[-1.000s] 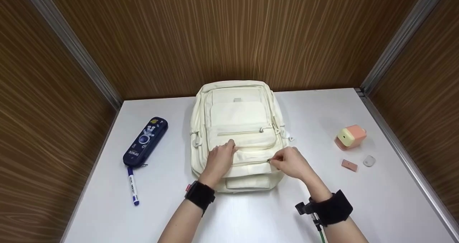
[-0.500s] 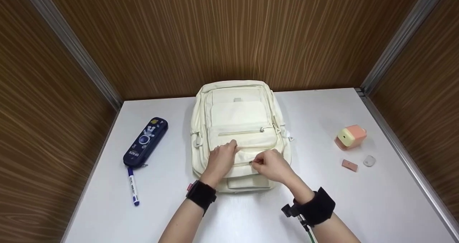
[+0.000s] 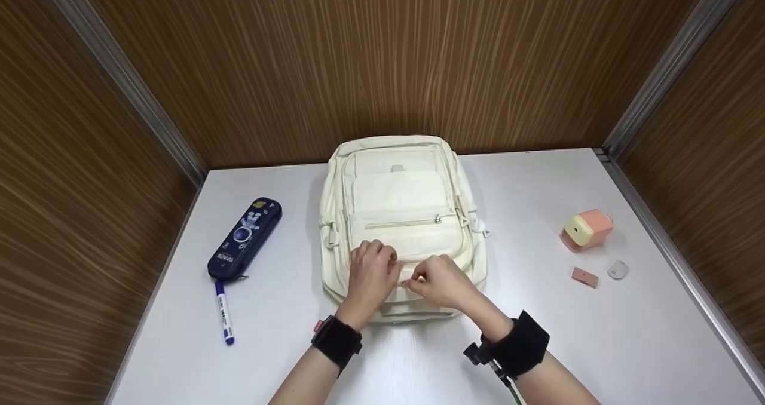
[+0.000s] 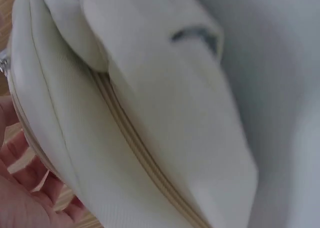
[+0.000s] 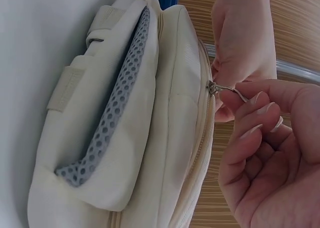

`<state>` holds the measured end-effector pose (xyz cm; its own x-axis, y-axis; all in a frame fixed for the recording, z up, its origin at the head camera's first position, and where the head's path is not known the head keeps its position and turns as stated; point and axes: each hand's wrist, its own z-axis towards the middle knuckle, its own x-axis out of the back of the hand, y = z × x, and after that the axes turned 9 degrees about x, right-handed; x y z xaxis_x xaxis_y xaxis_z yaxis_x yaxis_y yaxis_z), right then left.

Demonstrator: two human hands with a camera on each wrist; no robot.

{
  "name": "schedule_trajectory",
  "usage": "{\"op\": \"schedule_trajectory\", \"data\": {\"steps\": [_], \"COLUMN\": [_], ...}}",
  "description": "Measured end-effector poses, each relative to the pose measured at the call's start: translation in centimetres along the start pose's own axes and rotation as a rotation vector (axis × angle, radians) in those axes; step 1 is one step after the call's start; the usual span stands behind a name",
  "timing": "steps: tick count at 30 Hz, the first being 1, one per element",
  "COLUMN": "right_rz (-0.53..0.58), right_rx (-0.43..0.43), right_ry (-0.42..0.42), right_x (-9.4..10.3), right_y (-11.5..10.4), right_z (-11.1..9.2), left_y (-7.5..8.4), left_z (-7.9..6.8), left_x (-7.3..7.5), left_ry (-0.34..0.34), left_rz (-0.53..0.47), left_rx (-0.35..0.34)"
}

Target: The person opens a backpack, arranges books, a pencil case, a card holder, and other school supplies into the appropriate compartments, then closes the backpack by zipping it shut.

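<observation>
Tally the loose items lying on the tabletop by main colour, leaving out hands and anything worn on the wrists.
Cream: 1, the backpack
Dark blue: 1, the pencil case
White with blue: 1, the marker
Pink or peach: 2, the boxy item with a yellow face and the small block
Pale grey: 1, the small rounded piece
Total: 6

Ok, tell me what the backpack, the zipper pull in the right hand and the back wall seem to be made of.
Backpack: matte fabric, probably synthetic; soft folds and fine ribbing show.
Zipper pull: likely metal, from its silvery glint.
Back wall: wood or wood-print panel, low-sheen; the streaky grain leaves it open.
</observation>
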<state>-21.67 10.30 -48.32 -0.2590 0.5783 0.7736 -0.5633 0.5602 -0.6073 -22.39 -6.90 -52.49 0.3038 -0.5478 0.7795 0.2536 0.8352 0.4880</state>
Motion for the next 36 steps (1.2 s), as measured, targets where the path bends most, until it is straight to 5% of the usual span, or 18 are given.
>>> {"op": "schedule_trajectory", "data": {"steps": [11, 14, 18, 20, 22, 25, 32, 36], "right_rz": [-0.052, -0.073, -0.064, -0.02, 0.039, 0.084, -0.182, -0.323], "right_rx": [0.063, 0.071, 0.087, 0.127, 0.174, 0.21, 0.118, 0.104], "right_ry": [0.032, 0.042, 0.017, -0.036, -0.114, -0.176, 0.046, 0.059], "right_x": [0.2, 0.1, -0.1, -0.3, -0.3, 0.0, 0.6, -0.1], "right_y": [-0.7, -1.1, -1.3, -1.3, -1.1, -0.8, 0.7, 1.7], "right_z": [-0.5, -0.6, -0.6, -0.7, -0.7, -0.6, -0.1, 0.1], "left_y": [1.0, 1.2, 1.0, 0.8, 0.6, 0.5, 1.2, 1.5], "left_z": [-1.9, -1.9, -2.0, -2.0, -2.1, -2.2, -2.6, -2.7], "left_x": [2.2, 2.4, 2.2, 1.9, 1.6, 1.4, 2.1, 2.3], "left_ry": [-0.196, -0.377, -0.67, -0.746, -0.759, -0.733, -0.66, -0.593], "left_rz": [-0.184, -0.272, -0.547, -0.665, -0.726, -0.69, -0.447, -0.288], "left_rx": [0.24, 0.337, 0.521, 0.579, 0.581, 0.506, 0.368, 0.293]}}
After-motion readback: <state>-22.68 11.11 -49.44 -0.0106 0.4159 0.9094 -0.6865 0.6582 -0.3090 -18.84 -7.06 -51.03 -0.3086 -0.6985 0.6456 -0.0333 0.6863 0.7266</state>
